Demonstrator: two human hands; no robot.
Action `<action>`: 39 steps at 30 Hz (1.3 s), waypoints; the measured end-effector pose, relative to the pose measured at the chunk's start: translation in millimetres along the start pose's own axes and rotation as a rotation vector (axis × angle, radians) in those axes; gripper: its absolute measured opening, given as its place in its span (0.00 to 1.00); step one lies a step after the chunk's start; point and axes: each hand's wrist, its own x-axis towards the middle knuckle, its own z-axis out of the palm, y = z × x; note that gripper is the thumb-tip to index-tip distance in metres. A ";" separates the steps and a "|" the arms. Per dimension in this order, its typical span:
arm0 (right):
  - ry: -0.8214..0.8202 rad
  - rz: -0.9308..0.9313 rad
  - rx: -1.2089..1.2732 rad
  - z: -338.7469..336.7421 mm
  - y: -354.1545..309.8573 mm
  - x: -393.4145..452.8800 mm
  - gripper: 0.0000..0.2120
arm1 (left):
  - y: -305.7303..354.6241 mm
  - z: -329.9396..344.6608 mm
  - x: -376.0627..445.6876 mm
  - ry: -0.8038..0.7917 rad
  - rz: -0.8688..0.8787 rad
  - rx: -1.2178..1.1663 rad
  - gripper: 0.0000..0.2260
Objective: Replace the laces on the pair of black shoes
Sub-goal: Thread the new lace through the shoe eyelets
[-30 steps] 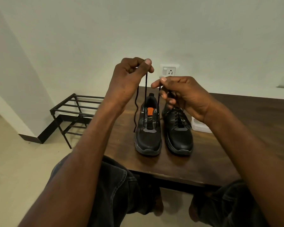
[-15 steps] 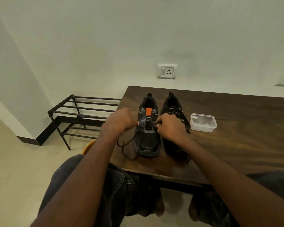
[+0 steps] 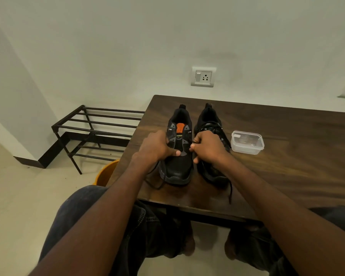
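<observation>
Shoes stand paired near the worktop (image 3: 287, 172) edge, toes toward the person, within easy reach. Left hand (image 3: 155, 147) grips the left shoe (image 3: 178, 154), steadying it; right hand (image 3: 208, 147) pinches the lace (image 3: 230, 193) beside its eyelets, likely for threading.

- A clear lidded container (image 3: 247, 142) is set on the wooden table (image 3: 297, 156), right of centre.
- A black metal rack (image 3: 92, 132) is seen at left.
- An orange bucket (image 3: 106, 174) is partly hidden under the table's edge.
- A wall socket (image 3: 203, 77) is mounted above.
</observation>
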 end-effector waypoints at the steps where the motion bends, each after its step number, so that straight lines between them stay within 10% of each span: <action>1: -0.007 0.050 0.072 -2.2 -0.8 -1.6 0.04 | -0.8 -0.3 0.6 0.001 -0.017 -0.007 0.20; 8: 0.117 -0.046 0.018 -16.7 -4.9 -10.3 0.07 | 6.6 0.3 -4.5 0.070 0.038 0.065 0.14; 11: 0.057 0.027 0.623 -26.1 -23.1 -15.3 0.07 | 16.3 -11.6 -11.3 0.161 0.198 -0.295 0.16; 15: -0.181 0.069 1.443 -49.5 -42.1 -14.0 0.08 | 36.5 -26.5 -23.6 -0.453 0.217 -0.925 0.31; 19: -0.172 0.051 1.642 -69.8 -38.2 -16.7 0.08 | 27.5 -29.6 -23.1 -0.592 0.342 -1.033 0.13; 21: -0.067 0.113 1.453 -80.0 -31.0 -18.4 0.10 | 17.6 -38.4 -17.3 -0.473 0.277 -1.066 0.08; 26: 0.183 0.123 -0.316 -79.8 -11.9 -18.2 0.14 | -0.4 -52.6 -11.2 -0.008 0.199 -0.628 0.02; 28: 0.230 0.026 -0.638 -65.2 -18.9 -21.7 0.19 | -0.9 -48.3 -13.1 -0.015 0.241 -0.494 0.02; 34: -0.248 -0.294 0.250 -30.2 -37.7 -27.4 0.11 | 4.1 -38.0 -10.4 0.002 0.331 -0.623 0.08; 39: -0.002 -0.167 0.086 -16.6 -17.8 -11.2 0.10 | -11.0 -21.8 1.9 0.040 0.216 -0.434 0.07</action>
